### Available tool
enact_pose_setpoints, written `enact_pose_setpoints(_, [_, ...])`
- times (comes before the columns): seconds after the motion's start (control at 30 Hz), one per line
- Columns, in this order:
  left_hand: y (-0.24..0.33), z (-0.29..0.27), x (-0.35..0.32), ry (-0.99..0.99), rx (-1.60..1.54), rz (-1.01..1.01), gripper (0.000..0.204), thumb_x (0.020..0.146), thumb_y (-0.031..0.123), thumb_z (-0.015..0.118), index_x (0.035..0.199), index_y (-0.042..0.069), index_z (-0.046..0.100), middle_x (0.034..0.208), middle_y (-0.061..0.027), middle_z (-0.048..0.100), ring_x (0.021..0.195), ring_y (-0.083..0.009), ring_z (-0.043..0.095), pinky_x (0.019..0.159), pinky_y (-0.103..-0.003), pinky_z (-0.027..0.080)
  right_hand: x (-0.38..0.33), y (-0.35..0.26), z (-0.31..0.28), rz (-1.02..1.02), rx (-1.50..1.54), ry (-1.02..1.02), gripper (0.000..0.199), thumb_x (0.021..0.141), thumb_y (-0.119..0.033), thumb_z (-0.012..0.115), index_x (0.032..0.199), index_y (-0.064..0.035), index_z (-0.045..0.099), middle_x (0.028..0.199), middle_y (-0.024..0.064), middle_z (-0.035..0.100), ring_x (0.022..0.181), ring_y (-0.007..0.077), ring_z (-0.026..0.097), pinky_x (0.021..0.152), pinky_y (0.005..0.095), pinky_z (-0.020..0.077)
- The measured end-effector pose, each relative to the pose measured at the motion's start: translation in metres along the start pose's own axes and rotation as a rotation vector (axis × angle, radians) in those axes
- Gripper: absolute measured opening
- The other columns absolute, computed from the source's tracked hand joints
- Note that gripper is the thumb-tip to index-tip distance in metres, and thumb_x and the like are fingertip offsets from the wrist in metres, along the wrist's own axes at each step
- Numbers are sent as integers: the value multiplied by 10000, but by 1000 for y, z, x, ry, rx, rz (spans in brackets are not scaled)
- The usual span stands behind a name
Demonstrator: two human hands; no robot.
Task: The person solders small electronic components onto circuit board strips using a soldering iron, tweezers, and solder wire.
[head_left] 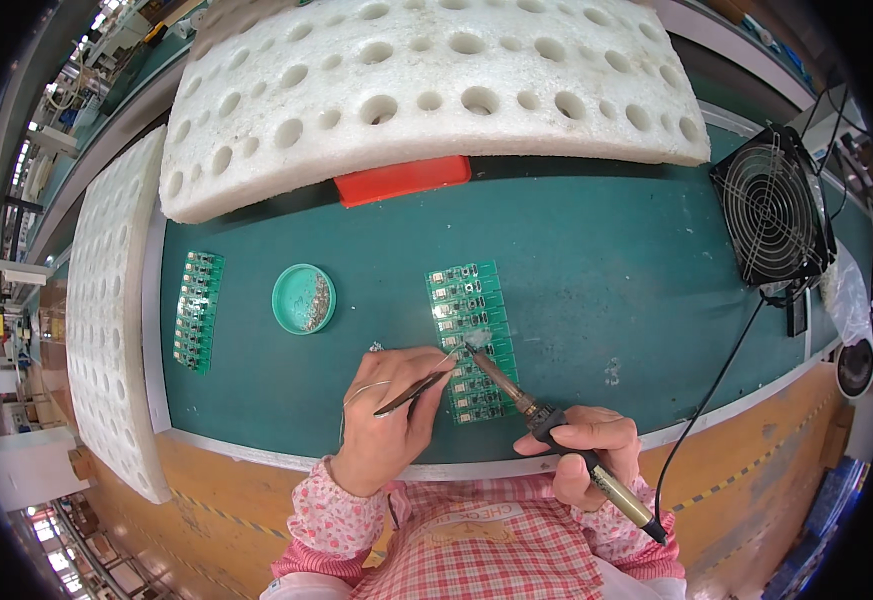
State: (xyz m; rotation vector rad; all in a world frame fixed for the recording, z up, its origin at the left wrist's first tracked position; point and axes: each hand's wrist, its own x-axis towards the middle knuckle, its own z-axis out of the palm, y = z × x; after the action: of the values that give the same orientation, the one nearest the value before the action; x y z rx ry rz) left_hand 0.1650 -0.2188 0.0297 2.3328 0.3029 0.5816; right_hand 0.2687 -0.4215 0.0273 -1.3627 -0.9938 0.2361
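Note:
A green circuit board panel (468, 300) with rows of small parts lies in front of me. My right hand (596, 446) grips a soldering iron (544, 415), its tip touching or just over the panel's middle rows, where a wisp of smoke rises. Closed fingers of my left hand (381, 425) hold tweezers (414, 392) at the panel's left edge. Thin solder wire (368, 388) loops over that hand and seems to run toward the iron's tip. Left of the panel sits a round green dish (278, 300) of small metal pieces.
Another populated board panel (196, 312) lies farther left. White foam blocks with holes (436, 75) span the back, and one (116, 320) stands at the left. Beneath the back foam shows a red bin (403, 180). A black fan (771, 208) stands right, near the iron's cable (708, 390).

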Motion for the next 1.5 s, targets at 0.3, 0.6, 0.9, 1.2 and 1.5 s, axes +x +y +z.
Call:
enact_pose_setpoints(0.3, [-1, 0, 0, 1, -12, 6, 242, 808, -54, 721, 1033, 30, 694, 1001, -114, 716, 844, -293, 647, 765, -369, 498, 0, -6, 4, 175, -150, 0, 185, 902, -67, 687, 1030, 9, 578, 720, 97, 728, 584, 183, 706, 546, 317, 563])
enact_pose_setpoints(0.6, [-1, 0, -1, 2, -6, -1, 245, 807, -59, 719, 1030, 40, 697, 999, -111, 717, 841, -287, 643, 753, -365, 497, 5, -3, 14, 117, -235, 8, 147, 942, -94, 630, 956, 36, 563, 653, 137, 687, 600, 209, 739, 519, 276, 570])
enact_pose_setpoints(0.9, [-1, -1, -1, 1, -13, -10, 236, 813, -56, 719, 1028, 39, 700, 1000, -111, 714, 844, -293, 645, 759, -367, 503, 12, -23, 24, 106, -373, -83, 165, 918, -79, 681, 982, 28, 573, 721, 122, 729, 662, 215, 753, 556, 302, 585])
enact_pose_setpoints(1.2, [-1, 0, 0, 4, -4, 3, 238, 812, -47, 728, 1031, 41, 703, 999, -111, 713, 851, -298, 650, 773, -376, 502, 18, -23, 32, -29, -482, -54, 263, 786, -79, 801, 990, 7, 659, 617, 37, 606, 484, 158, 611, 440, 283, 493])
enact_pose_setpoints(1.5, [-1, 0, -2, 7, -5, -4, 232, 816, -48, 725, 1029, 38, 698, 1001, -113, 712, 852, -295, 649, 775, -377, 498, 21, -21, 30, -61, -493, -85, 273, 777, -82, 813, 985, 9, 661, 612, 33, 598, 488, 170, 615, 453, 286, 499])
